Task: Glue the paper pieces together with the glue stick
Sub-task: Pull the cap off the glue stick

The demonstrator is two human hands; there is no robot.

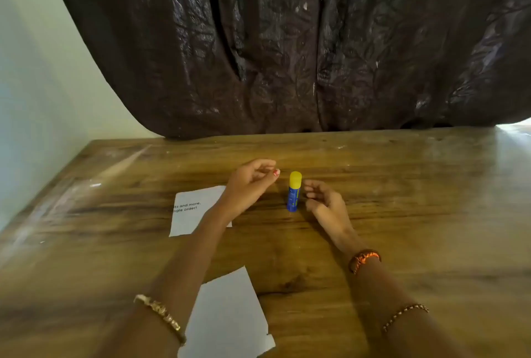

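While the blue glue stick with its yellow cap (294,191) stands upright on the wooden table (416,199), our left hand (250,182) and right hand (324,202) flank it, fingers loosely curled, gripping nothing.

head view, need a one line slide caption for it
Capped glue stick stands upright on wooden table between two open hands, two paper pieces nearby.

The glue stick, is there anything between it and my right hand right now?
Nothing visible. The glue stick stands upright and capped on the wooden table, with the right hand open just beside it and only bare wood between them. The left hand hovers on its other side.
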